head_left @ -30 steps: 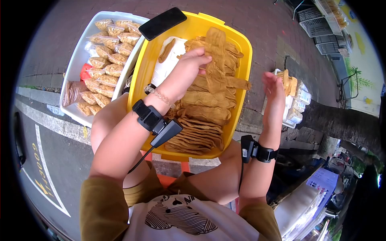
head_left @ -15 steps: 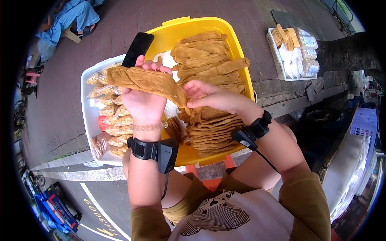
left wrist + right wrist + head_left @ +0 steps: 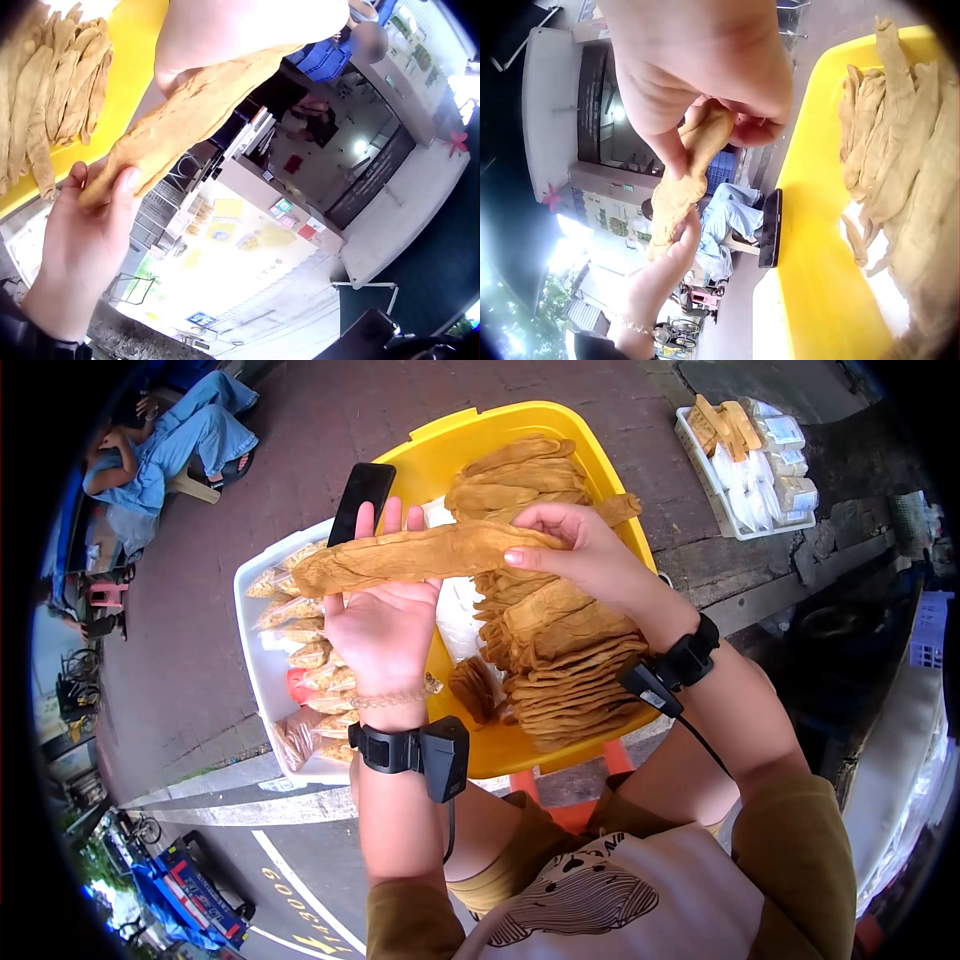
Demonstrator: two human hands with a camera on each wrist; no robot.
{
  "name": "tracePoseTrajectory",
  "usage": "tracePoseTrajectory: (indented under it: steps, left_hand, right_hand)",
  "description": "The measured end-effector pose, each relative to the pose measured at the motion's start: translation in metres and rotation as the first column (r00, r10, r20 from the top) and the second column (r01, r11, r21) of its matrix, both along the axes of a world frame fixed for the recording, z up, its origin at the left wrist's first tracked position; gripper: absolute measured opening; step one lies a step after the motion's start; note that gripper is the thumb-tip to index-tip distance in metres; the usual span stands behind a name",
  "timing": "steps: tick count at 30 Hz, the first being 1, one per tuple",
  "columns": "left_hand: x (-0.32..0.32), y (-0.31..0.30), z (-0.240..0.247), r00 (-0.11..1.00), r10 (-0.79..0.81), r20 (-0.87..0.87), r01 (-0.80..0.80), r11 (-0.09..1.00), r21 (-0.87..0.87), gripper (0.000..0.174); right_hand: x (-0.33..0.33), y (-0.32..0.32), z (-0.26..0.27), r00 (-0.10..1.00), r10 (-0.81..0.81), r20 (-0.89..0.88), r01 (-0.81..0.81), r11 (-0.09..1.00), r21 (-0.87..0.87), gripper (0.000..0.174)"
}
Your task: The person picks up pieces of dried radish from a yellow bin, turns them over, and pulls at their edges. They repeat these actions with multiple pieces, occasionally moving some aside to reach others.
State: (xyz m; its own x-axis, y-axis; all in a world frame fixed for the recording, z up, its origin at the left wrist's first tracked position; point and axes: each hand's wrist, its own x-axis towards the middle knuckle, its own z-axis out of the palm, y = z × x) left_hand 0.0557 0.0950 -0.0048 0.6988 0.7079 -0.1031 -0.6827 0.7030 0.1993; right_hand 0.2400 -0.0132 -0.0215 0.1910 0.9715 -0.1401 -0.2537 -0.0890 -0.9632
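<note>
A long, flat, wrinkled brown strip (image 3: 400,558), like fried tofu skin, stretches between both hands above the yellow tub (image 3: 452,426). My left hand (image 3: 385,620) is palm up beneath its left half, with straight fingers spread behind the strip. At the other end, my right hand (image 3: 590,555) pinches the strip between thumb and fingers; the left wrist view shows the thumb (image 3: 120,199) pressed on its face. Many similar strips (image 3: 560,630) lie stacked in rows inside the tub. Smaller folded pieces (image 3: 473,690) lie at its near left.
A pale tub (image 3: 262,690) of bagged snacks (image 3: 315,655) adjoins the yellow tub's left side. A black phone (image 3: 360,500) lies across the rims. Farther right stands a white basket (image 3: 715,485) with packets and wooden blocks. A seated person (image 3: 195,435) is at the far left.
The left hand has come from above the stacked strips to the tub's left side, now under one strip. The right hand came in from the right and grips its end; the strip now lies straighter.
</note>
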Motion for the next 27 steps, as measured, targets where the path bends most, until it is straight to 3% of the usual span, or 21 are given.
tracePoseTrajectory:
  steps: [1, 3, 5, 9, 11, 12, 13, 14, 15, 17, 18, 19, 20, 21, 23, 24, 25, 26, 27]
  left_hand:
    - [0.0, -0.001, 0.0, 0.999, -0.002, -0.049, 0.002, 1.0, -0.008, 0.062]
    - [0.003, -0.003, -0.001, 0.999, -0.024, -0.031, 0.022, 0.999, -0.036, 0.068]
    - [0.009, -0.007, 0.002, 0.985, -0.025, -0.17, 0.012, 0.997, -0.077, 0.072]
    - [0.011, -0.009, -0.001, 0.997, -0.038, -0.067, 0.036, 0.999, -0.025, 0.071]
    - [0.016, -0.01, 0.006, 0.971, 0.042, -0.233, -0.056, 0.997, -0.051, 0.063]
    - [0.019, -0.01, 0.006, 0.971, 0.041, -0.234, -0.055, 0.997, -0.051, 0.063]
    - [0.023, -0.009, 0.004, 0.925, 0.036, -0.379, -0.052, 0.998, -0.032, 0.059]
    - [0.026, -0.01, 0.002, 0.857, 0.032, -0.514, -0.046, 0.999, -0.014, 0.056]
    - [0.026, -0.014, -0.003, 0.857, 0.033, -0.514, -0.047, 0.999, -0.014, 0.056]
    - [0.024, -0.023, -0.015, 0.68, 0.103, -0.726, 0.002, 0.99, 0.142, 0.051]
    - [0.025, -0.025, -0.017, 0.606, 0.124, -0.786, -0.019, 0.99, 0.142, 0.049]
    - [0.026, -0.026, -0.017, 0.61, 0.127, -0.783, -0.026, 0.99, 0.14, 0.049]
    - [0.026, -0.025, -0.016, 0.646, 0.109, -0.756, -0.032, 0.993, 0.116, 0.047]
    - [0.027, -0.025, -0.015, 0.682, 0.093, -0.725, -0.038, 0.995, 0.092, 0.046]
    - [0.029, -0.024, -0.014, 0.705, 0.085, -0.705, -0.049, 0.996, 0.07, 0.041]
    - [0.03, -0.024, -0.013, 0.672, 0.103, -0.733, 0.097, 0.969, 0.225, 0.037]
    - [0.032, -0.025, -0.012, 0.639, 0.132, -0.757, 0.243, 0.9, 0.363, 0.032]
    - [0.041, -0.03, -0.015, 0.606, 0.296, -0.738, 0.33, 0.751, 0.572, 0.025]
    - [0.043, -0.037, -0.01, 0.448, 0.459, -0.767, 0.564, 0.521, 0.641, 0.022]
  right_hand:
    - [0.005, 0.0, -0.001, 1.0, -0.003, -0.004, 0.003, 1.0, 0.003, 0.024]
    - [0.012, 0.0, 0.002, 0.962, -0.14, 0.234, 0.116, 0.986, 0.116, 0.025]
    - [0.014, -0.001, 0.008, 0.956, -0.171, 0.239, 0.141, 0.981, 0.135, 0.025]
    - [0.019, -0.005, 0.017, 0.933, -0.188, 0.307, 0.151, 0.978, 0.141, 0.024]
    - [0.026, -0.008, 0.022, 0.922, -0.178, 0.344, 0.143, 0.982, 0.125, 0.023]
    - [0.034, -0.01, 0.026, 0.954, -0.139, 0.264, 0.14, 0.99, 0.015, 0.022]
    - [0.045, -0.012, 0.027, 0.978, -0.108, 0.178, 0.126, 0.988, -0.093, 0.021]
    - [0.059, -0.016, 0.025, 0.963, -0.055, 0.263, 0.106, 0.978, -0.181, 0.023]
    - [0.076, -0.02, 0.022, 0.963, -0.055, 0.264, 0.105, 0.978, -0.181, 0.023]
    - [0.101, -0.03, 0.019, 0.911, 0.11, 0.397, 0.082, 0.896, -0.436, 0.038]
    - [0.104, -0.035, 0.016, 0.908, 0.116, 0.403, 0.079, 0.896, -0.438, 0.038]
    - [0.103, -0.041, 0.01, 0.61, 0.238, 0.756, 0.297, 0.816, -0.496, 0.046]
    - [0.102, -0.044, 0.003, 0.181, 0.394, 0.901, 0.513, 0.744, -0.428, 0.053]
    - [0.105, -0.043, -0.004, 0.172, 0.396, 0.902, 0.509, 0.748, -0.426, 0.053]
    - [0.109, -0.038, -0.02, 0.18, 0.616, 0.767, 0.483, 0.624, -0.614, 0.061]
    - [0.106, -0.038, -0.029, 0.25, 0.526, 0.813, 0.384, 0.716, -0.582, 0.057]
    - [0.104, -0.035, -0.037, 0.234, 0.531, 0.815, 0.379, 0.722, -0.579, 0.057]
    - [0.1, -0.031, -0.041, 0.308, 0.486, 0.818, 0.232, 0.795, -0.56, 0.057]
    - [0.096, -0.027, -0.046, 0.386, 0.451, 0.805, 0.083, 0.852, -0.518, 0.056]
